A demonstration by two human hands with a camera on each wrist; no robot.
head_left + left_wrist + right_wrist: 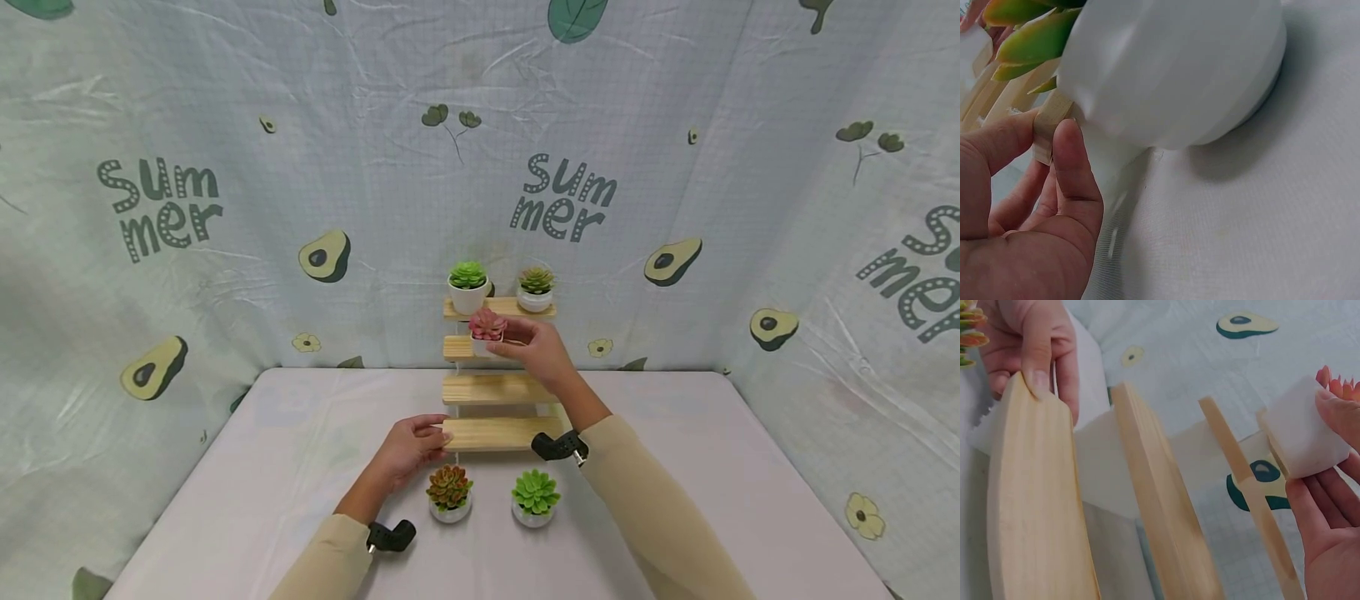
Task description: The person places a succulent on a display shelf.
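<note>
My right hand holds a pink succulent in a white pot by its side, at the second step from the top of a wooden tiered shelf. In the right wrist view the white pot is between thumb and fingers, close to a narrow-looking plank; whether it touches the wood I cannot tell. My left hand pinches the left end of the lowest step, thumb and fingers on the wood. A large white pot stands close beside that hand in the left wrist view.
On the top step stand a bright green succulent and an olive-tinged one, both in white pots. In front of the shelf, a red-brown succulent and a light green one sit on the white table. A printed cloth hangs behind.
</note>
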